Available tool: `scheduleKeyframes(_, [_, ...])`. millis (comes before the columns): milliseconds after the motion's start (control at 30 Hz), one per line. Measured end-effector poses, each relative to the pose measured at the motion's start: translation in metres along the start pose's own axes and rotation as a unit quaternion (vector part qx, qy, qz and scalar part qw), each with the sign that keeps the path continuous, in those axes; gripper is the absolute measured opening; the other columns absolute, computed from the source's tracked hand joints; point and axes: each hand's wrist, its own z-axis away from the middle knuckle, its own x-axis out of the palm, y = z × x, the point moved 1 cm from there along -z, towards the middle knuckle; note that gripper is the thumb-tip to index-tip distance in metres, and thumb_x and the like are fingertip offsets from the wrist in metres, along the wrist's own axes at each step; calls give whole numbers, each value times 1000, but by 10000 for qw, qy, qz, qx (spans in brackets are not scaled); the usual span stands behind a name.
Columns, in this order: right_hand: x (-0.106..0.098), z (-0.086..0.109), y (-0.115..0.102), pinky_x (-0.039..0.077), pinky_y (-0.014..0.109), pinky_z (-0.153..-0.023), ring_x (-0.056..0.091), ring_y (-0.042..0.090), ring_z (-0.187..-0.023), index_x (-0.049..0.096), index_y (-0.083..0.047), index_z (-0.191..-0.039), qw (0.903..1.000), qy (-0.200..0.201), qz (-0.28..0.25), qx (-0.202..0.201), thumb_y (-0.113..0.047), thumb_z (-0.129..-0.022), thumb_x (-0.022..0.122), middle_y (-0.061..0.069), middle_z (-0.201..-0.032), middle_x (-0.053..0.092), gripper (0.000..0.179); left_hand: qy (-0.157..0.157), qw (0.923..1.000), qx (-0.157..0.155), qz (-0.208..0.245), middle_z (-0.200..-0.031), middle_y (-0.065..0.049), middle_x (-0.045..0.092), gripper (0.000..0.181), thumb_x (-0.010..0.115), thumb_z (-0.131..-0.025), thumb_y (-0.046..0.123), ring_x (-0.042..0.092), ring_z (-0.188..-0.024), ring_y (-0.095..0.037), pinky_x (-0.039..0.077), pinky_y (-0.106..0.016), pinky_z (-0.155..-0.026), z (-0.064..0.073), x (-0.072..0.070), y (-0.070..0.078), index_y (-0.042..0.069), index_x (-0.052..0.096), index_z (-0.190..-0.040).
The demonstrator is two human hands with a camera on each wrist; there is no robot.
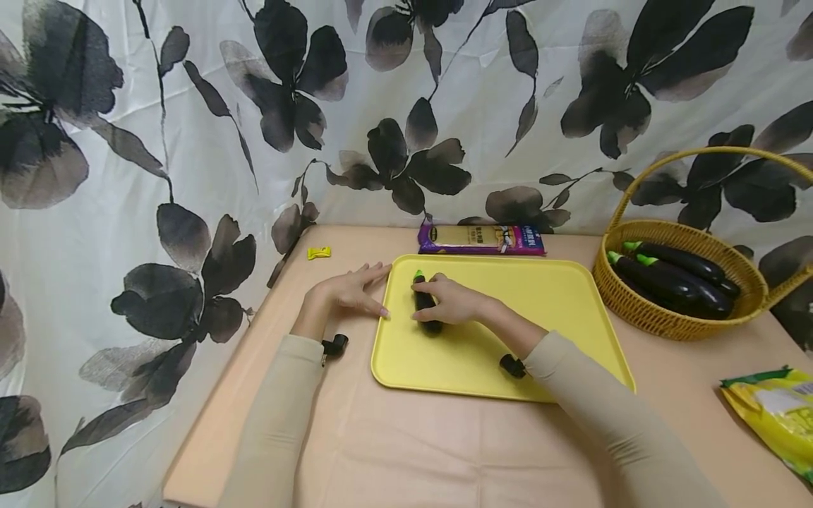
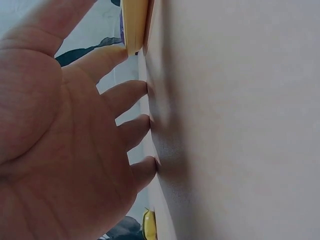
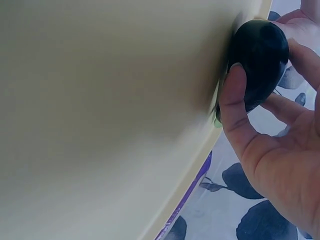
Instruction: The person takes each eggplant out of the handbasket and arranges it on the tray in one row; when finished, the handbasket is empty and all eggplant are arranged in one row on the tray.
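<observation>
Eggplant (image 1: pixel 424 300): located on the tray (image 1: pixel 508 331), under the right hand (image 1: pixel 454 300), its green stem end directed away from the person. The right hand holds it across the body, thumb on the near side, fingers on the far side. The left hand (image 1: pixel 349 289) is spread wide and holds nothing — thumb at the left rim of the tray, index fingertip at its far corner, the other fingertips resting on the table (image 1: pixel 413 444).

Surroundings, by position from the hands: a purple packet (image 1: pixel 479 240) lies beyond the right hand, just past the far rim. A small yellow wrapper (image 1: pixel 319 252) lies beyond the left hand, slightly to its left. Well to the right of the right hand stands a wicker basket (image 1: pixel 667 328) — three stems noted on the dark eggplants (image 1: pixel 679 282) inside. A yellow bag (image 1: pixel 771 416), partly out of view, lies nearer the person than the basket. A flowered curtain (image 1: pixel 381 85) hangs behind.
</observation>
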Motion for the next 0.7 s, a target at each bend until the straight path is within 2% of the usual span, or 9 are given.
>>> scheduleKeyframes(200, [3, -1, 0, 43, 53, -117, 49, 35, -137, 35, -11, -163, 9997, 31, -185, 126, -44, -100, 69, 27, -158, 34, 79, 49, 10000, -9, 22, -177, 0, 3, 122, 87, -74, 63, -8, -163, -31, -4, -65, -128, 2, 0, -1, 34, 15, -168])
scheduleKeyframes(700, [6, -6, -8, 43, 51, -118, 48, 33, -142, 41, -9, -160, 9999, 104, -96, 15, -45, -98, 71, 24, -159, 41, 78, 1, 9998, -34, 179, -177, 2, 3, 123, 89, -72, 62, -9, -163, -29, -6, -65, -128, 0, 2, -1, 36, 16, -168])
